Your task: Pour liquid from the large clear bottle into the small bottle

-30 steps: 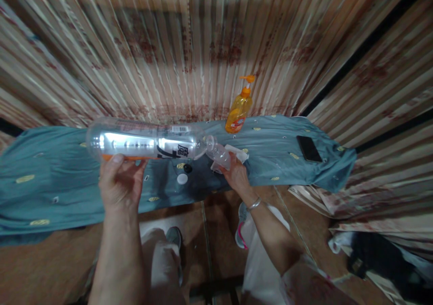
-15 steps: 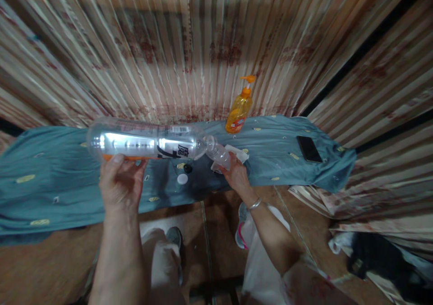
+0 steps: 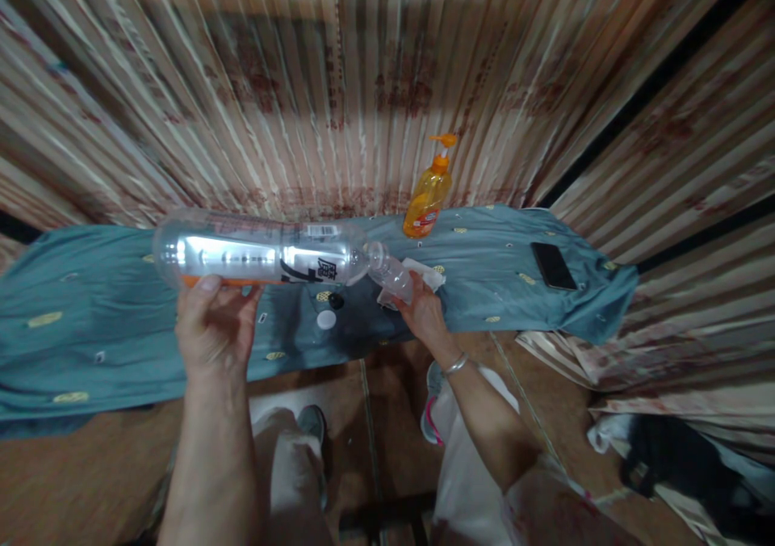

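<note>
Left grip [image 3: 211, 328] closed round a big clear plastic bottle [image 3: 260, 255], held level above the blue-clothed surface [image 3: 90, 328], its mouth meeting a small clear container [image 3: 396, 281] pinched in the right grip [image 3: 424, 316] w/ a white cloth [image 3: 427, 271]. Risk: the narrow mouths slip apart & orange liquid spills onto the surface by the loose white cap [image 3: 326, 319].

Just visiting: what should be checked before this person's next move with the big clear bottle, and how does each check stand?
1. Left hand grips the big bottle: ok, held level.
2. Right hand holds the small container: ok.
3. Bottle mouth meets the small container: cannot tell.
4. Liquid moving between them: cannot tell.
5. White cap resting on the blue cloth: ok.
6. Phone away from the bottle: ok.
</note>
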The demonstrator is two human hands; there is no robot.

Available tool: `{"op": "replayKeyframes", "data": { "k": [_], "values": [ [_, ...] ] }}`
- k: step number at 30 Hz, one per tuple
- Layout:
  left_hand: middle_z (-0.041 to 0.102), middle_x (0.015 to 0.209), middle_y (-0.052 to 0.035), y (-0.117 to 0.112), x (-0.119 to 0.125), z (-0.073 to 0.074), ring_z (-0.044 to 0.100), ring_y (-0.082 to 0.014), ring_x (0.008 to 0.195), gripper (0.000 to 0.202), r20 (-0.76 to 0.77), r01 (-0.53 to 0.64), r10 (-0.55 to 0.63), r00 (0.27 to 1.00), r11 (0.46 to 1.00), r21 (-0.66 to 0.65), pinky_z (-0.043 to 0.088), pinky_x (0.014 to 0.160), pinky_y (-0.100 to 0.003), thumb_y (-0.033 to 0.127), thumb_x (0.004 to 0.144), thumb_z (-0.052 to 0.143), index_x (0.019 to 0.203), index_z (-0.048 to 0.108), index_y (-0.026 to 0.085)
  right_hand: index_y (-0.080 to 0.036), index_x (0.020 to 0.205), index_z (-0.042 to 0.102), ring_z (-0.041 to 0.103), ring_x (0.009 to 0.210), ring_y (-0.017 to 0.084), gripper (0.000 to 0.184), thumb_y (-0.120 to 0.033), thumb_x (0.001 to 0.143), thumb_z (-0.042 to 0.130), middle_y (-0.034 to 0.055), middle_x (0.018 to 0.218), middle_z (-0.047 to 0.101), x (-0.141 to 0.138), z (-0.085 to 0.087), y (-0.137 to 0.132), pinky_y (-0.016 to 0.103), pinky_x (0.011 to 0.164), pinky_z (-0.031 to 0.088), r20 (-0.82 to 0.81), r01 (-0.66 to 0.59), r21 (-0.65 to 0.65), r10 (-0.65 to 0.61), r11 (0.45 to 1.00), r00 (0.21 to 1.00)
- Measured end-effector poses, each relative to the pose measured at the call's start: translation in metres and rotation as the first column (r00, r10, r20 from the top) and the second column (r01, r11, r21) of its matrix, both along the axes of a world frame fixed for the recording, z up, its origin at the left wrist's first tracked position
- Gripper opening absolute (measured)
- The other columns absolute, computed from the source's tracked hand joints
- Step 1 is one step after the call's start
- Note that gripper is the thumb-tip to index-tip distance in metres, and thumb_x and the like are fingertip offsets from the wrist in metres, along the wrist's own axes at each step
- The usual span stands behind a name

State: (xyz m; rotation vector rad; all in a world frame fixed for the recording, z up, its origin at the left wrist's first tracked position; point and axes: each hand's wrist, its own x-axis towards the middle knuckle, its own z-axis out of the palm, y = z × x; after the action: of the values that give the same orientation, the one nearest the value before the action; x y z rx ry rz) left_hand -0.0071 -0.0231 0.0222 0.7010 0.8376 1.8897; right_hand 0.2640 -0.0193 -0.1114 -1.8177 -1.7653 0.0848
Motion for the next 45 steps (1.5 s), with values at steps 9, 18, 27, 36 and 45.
{"op": "replayKeyframes", "data": {
  "k": [9,18,27,36,45],
  "values": [
    [0.064,0.071,0.0042,0.0008,-0.0023,-0.0025,0.06,-0.0162,0.077,0.04,0.02,-0.003,0.003,1.0,1.0,0.0,0.059,0.073,-0.033,0.029,0.043,0.088,0.077,0.067,0.024,-0.009,0.131,0.048,0.067,0.107,0.031,0.055,-0.023,0.083,0.072,0.0201,0.118,0.068,-0.002,0.0051,-0.0012,0.042,0.091,0.055,0.001,0.017,-0.031,-0.017,0.999,1.0],
    [0.066,0.074,0.0041,0.0014,-0.0024,-0.0026,0.061,-0.0164,0.077,0.037,0.003,0.012,-0.012,1.0,1.0,0.004,0.058,0.071,-0.033,0.029,0.045,0.087,0.076,0.067,0.024,-0.009,0.132,0.049,0.067,0.109,0.03,0.053,-0.026,0.086,0.068,0.0197,0.119,0.068,-0.0015,0.0036,-0.0008,0.042,0.092,0.054,0.008,0.02,-0.036,-0.02,0.999,1.0],
    [0.065,0.072,0.0036,-0.0003,0.0004,0.0013,0.06,-0.0167,0.075,0.035,-0.008,0.008,-0.008,1.0,1.0,0.004,0.056,0.072,-0.033,0.028,0.046,0.085,0.075,0.065,0.022,-0.01,0.134,0.046,0.066,0.11,0.031,0.054,-0.027,0.087,0.067,0.02,0.119,0.068,0.0004,-0.0002,0.0,0.044,0.092,0.055,0.0,-0.009,0.003,0.009,1.0,1.0],
    [0.064,0.071,0.0037,0.0005,-0.0011,-0.0011,0.06,-0.0157,0.075,0.034,0.003,0.006,-0.006,1.0,1.0,0.007,0.057,0.072,-0.032,0.03,0.045,0.087,0.068,0.062,0.022,-0.011,0.133,0.047,0.067,0.109,0.031,0.052,-0.028,0.088,0.066,0.0195,0.119,0.068,0.0003,-0.0008,0.0,0.044,0.092,0.055,-0.007,-0.01,0.005,0.01,1.0,1.0],
    [0.065,0.074,0.003,-0.0002,0.0007,0.0011,0.06,-0.0168,0.078,0.035,-0.006,0.011,-0.011,1.0,1.0,0.015,0.057,0.072,-0.032,0.029,0.046,0.086,0.072,0.064,0.023,-0.01,0.132,0.045,0.067,0.109,0.031,0.053,-0.027,0.087,0.067,0.0193,0.117,0.068,0.0005,-0.0007,0.0004,0.042,0.09,0.055,0.005,-0.002,0.001,0.002,1.0,1.0]
  ]
}}
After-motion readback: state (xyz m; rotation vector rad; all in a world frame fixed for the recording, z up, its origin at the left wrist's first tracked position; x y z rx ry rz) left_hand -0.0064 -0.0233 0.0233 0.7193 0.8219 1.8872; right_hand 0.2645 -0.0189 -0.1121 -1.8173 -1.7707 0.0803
